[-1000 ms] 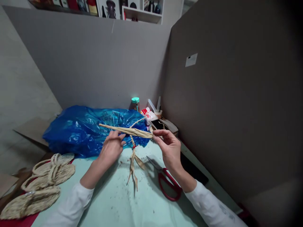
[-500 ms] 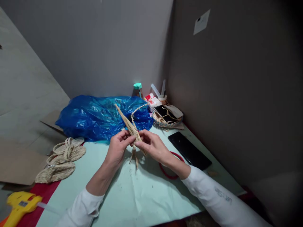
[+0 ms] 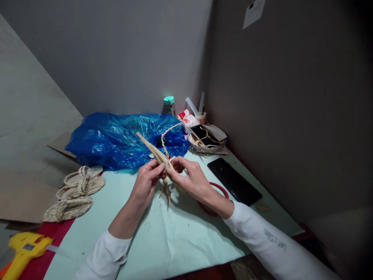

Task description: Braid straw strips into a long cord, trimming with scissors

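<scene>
Both hands meet over the pale green table cover, in the middle of the view. My left hand pinches a dry, straw-coloured husk strip, which points up and to the left. Thumb and fingers of my right hand are closed on the same husk bundle from the right side. A thin twisted cord rises from the bundle and curves toward the back right. Below the fingers hang frayed husk ends. Part of the bundle is hidden behind the fingers.
A blue plastic bag lies at the back. Woven straw sandals and a yellow glue gun are on the left. On the right are a black phone, a red ring and a small basket. A green-lidded jar stands behind.
The husk's upper tip has swung a little left and down. My right thumb has shifted up along the bundle. The whole view has tilted slightly.
</scene>
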A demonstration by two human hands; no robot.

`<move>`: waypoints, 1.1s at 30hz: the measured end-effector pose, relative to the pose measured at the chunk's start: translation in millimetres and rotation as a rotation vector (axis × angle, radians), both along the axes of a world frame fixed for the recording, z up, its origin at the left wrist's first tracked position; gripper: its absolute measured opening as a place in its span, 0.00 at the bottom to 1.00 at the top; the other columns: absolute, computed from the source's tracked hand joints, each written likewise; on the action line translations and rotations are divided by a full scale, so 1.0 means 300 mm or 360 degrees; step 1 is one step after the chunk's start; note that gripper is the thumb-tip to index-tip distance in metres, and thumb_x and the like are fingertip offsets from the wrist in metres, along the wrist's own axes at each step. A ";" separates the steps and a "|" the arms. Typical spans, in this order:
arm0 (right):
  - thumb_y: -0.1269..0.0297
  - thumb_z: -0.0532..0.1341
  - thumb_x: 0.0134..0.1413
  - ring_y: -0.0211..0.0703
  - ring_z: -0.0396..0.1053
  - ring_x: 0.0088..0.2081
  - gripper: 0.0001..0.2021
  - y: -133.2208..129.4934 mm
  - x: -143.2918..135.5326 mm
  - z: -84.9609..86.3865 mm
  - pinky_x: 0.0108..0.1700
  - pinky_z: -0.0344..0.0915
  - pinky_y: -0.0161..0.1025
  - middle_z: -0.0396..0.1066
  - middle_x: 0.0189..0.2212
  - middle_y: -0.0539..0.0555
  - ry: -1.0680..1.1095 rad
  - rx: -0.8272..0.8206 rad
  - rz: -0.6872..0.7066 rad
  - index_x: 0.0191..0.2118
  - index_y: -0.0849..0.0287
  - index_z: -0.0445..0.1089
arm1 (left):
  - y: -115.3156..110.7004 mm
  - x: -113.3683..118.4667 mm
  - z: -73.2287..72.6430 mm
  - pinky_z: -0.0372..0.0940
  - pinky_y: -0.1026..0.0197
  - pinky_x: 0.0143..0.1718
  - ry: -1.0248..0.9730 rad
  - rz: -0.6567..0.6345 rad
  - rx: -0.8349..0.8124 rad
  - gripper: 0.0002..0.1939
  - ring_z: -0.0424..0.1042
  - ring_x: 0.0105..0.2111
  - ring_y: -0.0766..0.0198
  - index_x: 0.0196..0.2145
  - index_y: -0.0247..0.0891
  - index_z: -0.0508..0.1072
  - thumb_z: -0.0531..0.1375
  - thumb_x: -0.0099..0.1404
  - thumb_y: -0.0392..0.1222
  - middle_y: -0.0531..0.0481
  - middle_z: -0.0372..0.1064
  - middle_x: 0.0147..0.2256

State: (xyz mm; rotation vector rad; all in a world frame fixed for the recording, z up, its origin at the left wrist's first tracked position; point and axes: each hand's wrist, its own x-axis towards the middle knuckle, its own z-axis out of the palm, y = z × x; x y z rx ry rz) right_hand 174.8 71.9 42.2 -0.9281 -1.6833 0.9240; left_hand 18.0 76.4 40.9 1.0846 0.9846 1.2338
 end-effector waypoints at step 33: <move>0.59 0.65 0.51 0.35 0.61 0.30 0.12 0.036 0.006 -0.032 0.33 0.58 0.33 0.64 0.29 0.49 0.0536 -0.0807 0.0302 0.35 0.62 0.67 | 0.008 -0.028 -0.008 0.58 0.63 0.35 0.0662 -0.0060 0.0130 0.07 0.64 0.31 0.64 0.24 0.39 0.72 0.62 0.59 0.41 0.53 0.64 0.28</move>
